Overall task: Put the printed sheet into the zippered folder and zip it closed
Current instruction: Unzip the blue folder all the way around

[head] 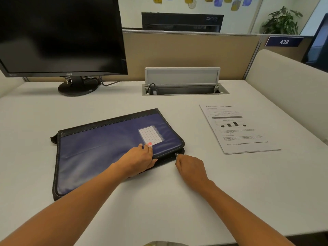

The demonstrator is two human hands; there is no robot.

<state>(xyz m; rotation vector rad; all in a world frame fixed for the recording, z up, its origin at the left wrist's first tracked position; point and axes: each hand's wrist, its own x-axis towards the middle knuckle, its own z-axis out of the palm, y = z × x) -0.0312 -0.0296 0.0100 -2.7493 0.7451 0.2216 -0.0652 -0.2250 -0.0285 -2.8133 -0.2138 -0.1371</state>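
The white desk [159, 201] carries a blue folder [106, 150] with black edging. It lies flat and closed near the middle, turned a little askew. To the folder's right, well apart from it, a printed sheet [245, 135] lies flat and face up, showing text and a small bar chart. Behind the folder and to its left stands a monitor on a round black base [78, 88], and a dark cord [108, 84] trails from that base. Straight behind the folder, a cable hatch [184, 90] is set into the desk with its lid raised. Just beside the folder's near right corner, the right hand [191, 167] is low at the desk, fingertips pinching the zip pull [177, 154].
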